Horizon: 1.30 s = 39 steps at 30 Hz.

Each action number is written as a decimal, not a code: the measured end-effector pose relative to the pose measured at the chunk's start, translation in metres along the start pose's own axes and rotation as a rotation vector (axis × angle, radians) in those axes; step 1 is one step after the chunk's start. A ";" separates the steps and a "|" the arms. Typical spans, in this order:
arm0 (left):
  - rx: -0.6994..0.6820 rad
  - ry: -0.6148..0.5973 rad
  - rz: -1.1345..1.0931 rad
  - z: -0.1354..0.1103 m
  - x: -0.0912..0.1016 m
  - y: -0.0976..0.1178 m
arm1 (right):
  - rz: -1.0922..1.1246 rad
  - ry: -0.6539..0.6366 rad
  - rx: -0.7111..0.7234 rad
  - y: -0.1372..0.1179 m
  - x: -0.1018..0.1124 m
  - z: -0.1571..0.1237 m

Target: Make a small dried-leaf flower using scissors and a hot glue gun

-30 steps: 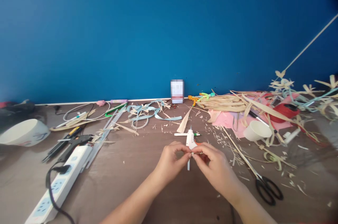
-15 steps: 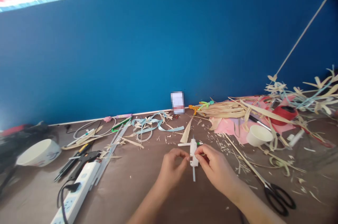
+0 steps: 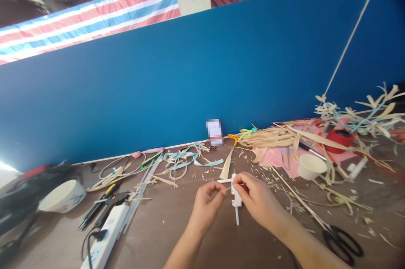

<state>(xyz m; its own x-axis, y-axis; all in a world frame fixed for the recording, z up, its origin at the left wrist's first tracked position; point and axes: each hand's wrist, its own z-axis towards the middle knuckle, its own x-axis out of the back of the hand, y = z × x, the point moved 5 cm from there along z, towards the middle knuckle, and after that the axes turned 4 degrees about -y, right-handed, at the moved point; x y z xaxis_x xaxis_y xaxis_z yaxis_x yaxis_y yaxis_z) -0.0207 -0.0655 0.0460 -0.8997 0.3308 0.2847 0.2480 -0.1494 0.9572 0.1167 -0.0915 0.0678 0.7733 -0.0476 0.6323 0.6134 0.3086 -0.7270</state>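
Thumb and fingertips of my left hand (image 3: 207, 201) are pinched together. My right hand (image 3: 253, 193) pinches too, just to its right. A very thin, pale sliver seems to show between them, too small to name. Under and behind my right fingertips a white glue gun (image 3: 236, 199) lies on the table, partly covered by them, with a clear glue stick (image 3: 237, 217) poking out of its near end. Behind the fingers is a white pen-like stick (image 3: 224, 180), partly hidden. A pale dried husk strip (image 3: 225, 167) lies just beyond.
Left are a power strip (image 3: 109, 233), a black glue gun (image 3: 110, 205) and a bowl (image 3: 62, 196). On the right lie black-handled scissors (image 3: 343, 243), a white cup (image 3: 311, 167), red tape (image 3: 340, 140) and husk scraps. A blue partition (image 3: 177, 87) stands behind.
My view has tilted upward, showing more of the striped sheet above the partition. My hands stay pinched; the right one now covers more of the white glue gun, and the left sits slightly farther from it.
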 end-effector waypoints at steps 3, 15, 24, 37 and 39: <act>-0.023 0.003 0.023 -0.003 0.003 0.006 | 0.024 0.020 -0.002 0.000 0.001 0.001; -0.229 0.168 0.252 -0.008 0.001 0.013 | 0.028 0.035 0.004 -0.006 0.001 -0.002; 0.019 0.155 -0.405 -0.007 -0.010 -0.007 | 0.087 0.060 -0.047 -0.002 -0.004 -0.008; 0.080 0.079 -0.824 -0.005 -0.028 -0.025 | 0.401 0.014 -0.222 0.017 -0.029 -0.012; 0.055 0.069 -0.804 -0.005 -0.029 -0.022 | 0.637 -0.084 -0.314 0.020 -0.040 -0.012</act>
<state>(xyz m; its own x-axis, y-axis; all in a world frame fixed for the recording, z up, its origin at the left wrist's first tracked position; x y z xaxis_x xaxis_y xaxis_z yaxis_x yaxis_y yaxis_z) -0.0023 -0.0764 0.0163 -0.8300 0.2590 -0.4939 -0.4685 0.1566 0.8695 0.0999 -0.0949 0.0249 0.9894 0.1282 0.0683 0.0736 -0.0366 -0.9966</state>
